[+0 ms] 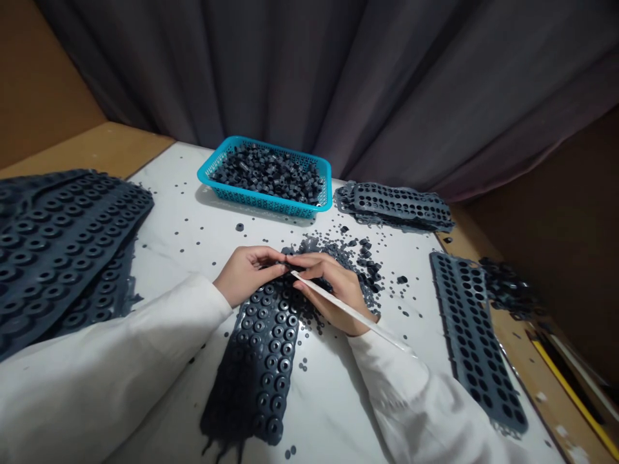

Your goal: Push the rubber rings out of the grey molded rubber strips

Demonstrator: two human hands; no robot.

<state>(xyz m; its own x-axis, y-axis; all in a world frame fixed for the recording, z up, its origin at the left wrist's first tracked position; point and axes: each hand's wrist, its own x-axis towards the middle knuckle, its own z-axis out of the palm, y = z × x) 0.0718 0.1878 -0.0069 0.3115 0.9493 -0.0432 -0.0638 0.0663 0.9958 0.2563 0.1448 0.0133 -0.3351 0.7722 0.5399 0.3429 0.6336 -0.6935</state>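
A dark grey rubber sheet (271,348) with rows of raised rings lies lengthwise in front of me on the white table. My left hand (251,274) is closed on the far end of this sheet, thumb and fingers pinched at its edge. Close against it, my right hand (333,290) has its fingers curled around a thin white stick (348,309), which slants back over the wrist. The right fingertips meet the left ones at the sheet's end. Whatever small part lies between the fingertips is hidden.
Behind the hands stands a blue basket (264,203) full of small dark rubber pieces. Ringed sheets (72,245) are piled at left. Perforated sheets (401,206) lie at back right, another perforated sheet (476,341) at right. Tiny discs and loose pieces (370,267) are scattered around.
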